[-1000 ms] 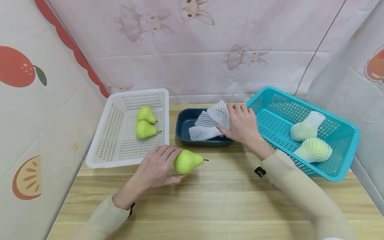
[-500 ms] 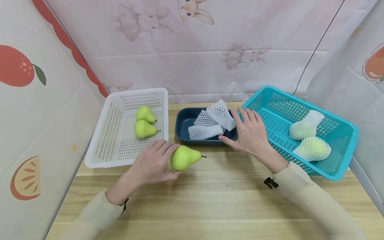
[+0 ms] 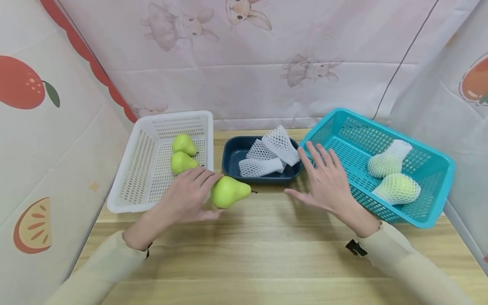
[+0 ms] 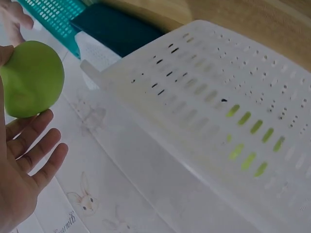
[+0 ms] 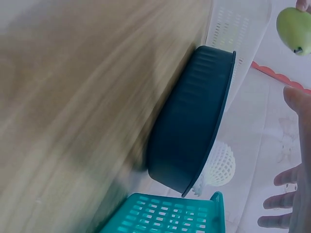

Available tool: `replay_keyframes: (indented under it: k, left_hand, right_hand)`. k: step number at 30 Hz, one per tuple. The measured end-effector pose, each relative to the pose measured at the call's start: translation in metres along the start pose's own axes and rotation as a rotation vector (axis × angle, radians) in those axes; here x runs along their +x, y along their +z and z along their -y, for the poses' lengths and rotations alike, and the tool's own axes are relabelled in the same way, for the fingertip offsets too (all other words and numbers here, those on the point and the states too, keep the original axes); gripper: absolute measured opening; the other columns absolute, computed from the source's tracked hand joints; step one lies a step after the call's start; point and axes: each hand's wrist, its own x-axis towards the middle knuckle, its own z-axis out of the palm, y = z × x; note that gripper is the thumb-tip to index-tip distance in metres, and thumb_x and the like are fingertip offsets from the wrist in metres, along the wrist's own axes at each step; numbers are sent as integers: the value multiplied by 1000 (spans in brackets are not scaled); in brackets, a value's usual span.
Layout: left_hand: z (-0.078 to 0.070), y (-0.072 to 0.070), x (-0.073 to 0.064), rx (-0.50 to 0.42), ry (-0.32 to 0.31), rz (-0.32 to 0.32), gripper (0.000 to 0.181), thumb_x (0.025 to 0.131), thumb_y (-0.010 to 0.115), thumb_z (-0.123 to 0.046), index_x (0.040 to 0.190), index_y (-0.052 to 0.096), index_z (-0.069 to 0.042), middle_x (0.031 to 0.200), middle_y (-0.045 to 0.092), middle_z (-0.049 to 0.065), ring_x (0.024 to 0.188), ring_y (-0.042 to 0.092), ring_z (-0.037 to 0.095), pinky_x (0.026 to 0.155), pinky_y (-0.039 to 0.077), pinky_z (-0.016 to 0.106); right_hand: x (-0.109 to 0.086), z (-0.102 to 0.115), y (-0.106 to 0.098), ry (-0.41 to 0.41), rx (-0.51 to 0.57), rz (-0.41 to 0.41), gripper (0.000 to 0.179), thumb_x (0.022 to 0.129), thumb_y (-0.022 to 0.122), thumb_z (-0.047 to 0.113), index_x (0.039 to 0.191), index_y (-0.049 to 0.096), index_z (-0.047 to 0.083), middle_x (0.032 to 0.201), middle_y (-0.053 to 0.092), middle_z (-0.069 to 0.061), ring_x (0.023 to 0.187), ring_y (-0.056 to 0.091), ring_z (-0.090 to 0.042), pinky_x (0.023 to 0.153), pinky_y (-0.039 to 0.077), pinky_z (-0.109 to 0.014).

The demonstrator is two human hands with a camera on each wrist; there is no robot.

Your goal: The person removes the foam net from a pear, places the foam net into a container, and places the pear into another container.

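Note:
A green pear is held by my left hand above the table, its stem pointing right. In the left wrist view the pear rests against the thumb and fingers. My right hand, fingers spread, holds nothing; it hovers between the dark blue tray and the turquoise basket. Several white foam net sleeves lie in the dark blue tray. Two more pears sit in the white basket at left, the nearer partly behind my left hand.
On the right, the turquoise basket contains two pears in foam net sleeves. The wooden table runs in front of the containers. Fabric printed with rabbits hangs behind them.
My right hand has let go of a foam net sleeve, drawn back to the right and spread its fingers. The left hand has shifted slightly left and away from me with the pear.

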Motion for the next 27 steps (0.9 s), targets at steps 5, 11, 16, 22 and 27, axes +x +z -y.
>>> replay_keyframes:
  k: [5,11,16,22,27]
  left_hand:
    - [9,-3,2,-2,-1,6,86,61,89,-61,118,70,0,103,74,10,95,69,29,85,62,39]
    - [23,-7,0,4,3,35,84,62,87,-61,117,70,1,104,75,12,97,70,30,88,62,41]
    - [34,-11,-5,13,-5,77,86,64,86,-63,118,69,1,106,76,13,99,69,32,90,61,44]
    - [48,-16,-11,25,-17,87,84,64,86,-60,118,69,2,106,76,15,97,69,35,86,63,47]
    - [64,-21,-17,22,-22,96,83,61,88,-56,116,68,4,104,75,16,95,70,37,81,62,49]
  right_hand:
    - [-10,0,-1,0,5,-19,126,80,12,102,161,42,10,164,45,-22,151,43,-47,122,37,-68]
    - [-20,-1,-5,10,4,-13,125,79,13,102,163,39,13,166,43,-21,152,41,-47,122,36,-70]
    - [-27,-3,-7,22,-6,-1,127,78,12,103,160,43,11,167,42,-21,153,40,-46,122,35,-70]
    - [-34,-5,-8,26,-12,-1,128,79,12,103,159,45,9,166,42,-22,153,40,-46,121,34,-71]
    - [-40,-6,-10,31,-17,11,129,79,12,103,159,45,8,168,41,-21,154,38,-46,122,32,-71]
